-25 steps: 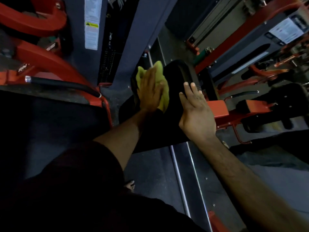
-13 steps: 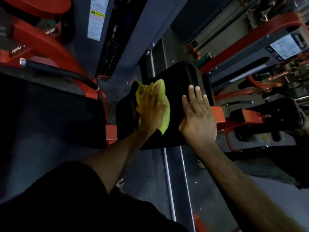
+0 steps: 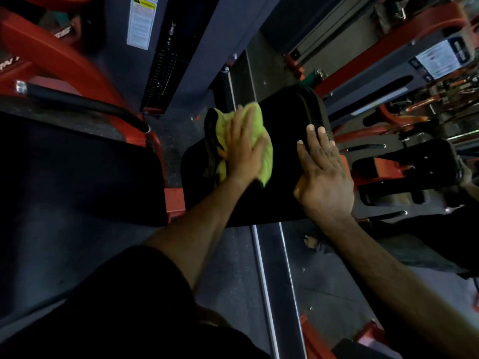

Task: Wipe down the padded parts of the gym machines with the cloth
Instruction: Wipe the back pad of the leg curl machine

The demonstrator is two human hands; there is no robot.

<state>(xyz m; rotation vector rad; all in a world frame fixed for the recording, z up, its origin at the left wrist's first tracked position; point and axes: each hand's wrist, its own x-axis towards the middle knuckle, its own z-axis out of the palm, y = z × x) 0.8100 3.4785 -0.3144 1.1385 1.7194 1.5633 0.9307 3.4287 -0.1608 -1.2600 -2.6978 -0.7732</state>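
A black padded seat [image 3: 282, 141] of a red-framed gym machine fills the middle of the head view. A yellow-green cloth [image 3: 261, 149] lies on the pad's left half, and my left hand [image 3: 243, 149] presses flat on it with straight fingers. My right hand [image 3: 324, 174] rests flat on the pad's right edge, fingers straight and pointing away from me. Part of the cloth is hidden under my left palm.
A second black pad [image 3: 72, 174] sits to the left, under a black-gripped handle [image 3: 80, 104] on a red frame [image 3: 54, 55]. A grey weight-stack column [image 3: 197, 47] rises behind. More red machine parts [image 3: 388, 174] crowd the right. A metal floor rail [image 3: 267, 281] runs toward me.
My left hand has slid the cloth down and toward me along the pad's left side. My right hand has stayed flat on the pad's right edge. The camera has tilted.
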